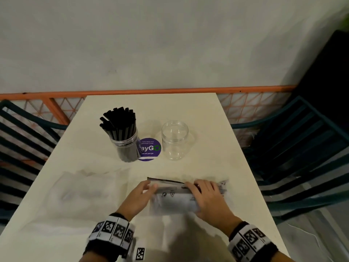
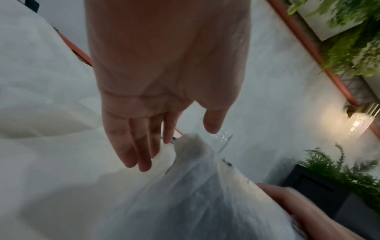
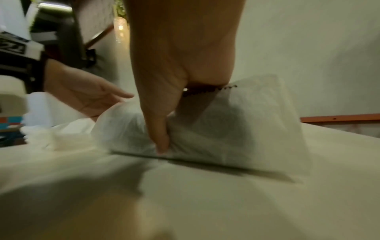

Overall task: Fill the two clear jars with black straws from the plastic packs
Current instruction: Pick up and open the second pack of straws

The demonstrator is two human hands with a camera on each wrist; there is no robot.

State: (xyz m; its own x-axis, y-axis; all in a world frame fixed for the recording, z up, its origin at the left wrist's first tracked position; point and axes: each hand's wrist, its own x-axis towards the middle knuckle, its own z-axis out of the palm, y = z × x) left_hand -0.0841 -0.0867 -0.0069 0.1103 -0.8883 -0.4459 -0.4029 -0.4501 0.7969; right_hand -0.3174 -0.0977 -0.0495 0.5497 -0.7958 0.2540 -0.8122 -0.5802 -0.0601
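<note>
since the right hand [image 1: 205, 197] already pinches the pack [image 1: 175, 201] on the table [image 1: 236, 167] and the left hand [image 1: 138, 197], fingers straight, only touches its end, grip that end too, then tear and aim the straws at the empty jar [image 1: 175, 139]; the full jar [image 1: 126, 146] stands left.

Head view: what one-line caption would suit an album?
Right hand grips a frosted plastic pack; one clear jar holds black straws.

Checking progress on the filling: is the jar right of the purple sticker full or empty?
Empty. The right jar is see-through all the way down, with no straws inside, while the left jar is packed with black straws.
</note>
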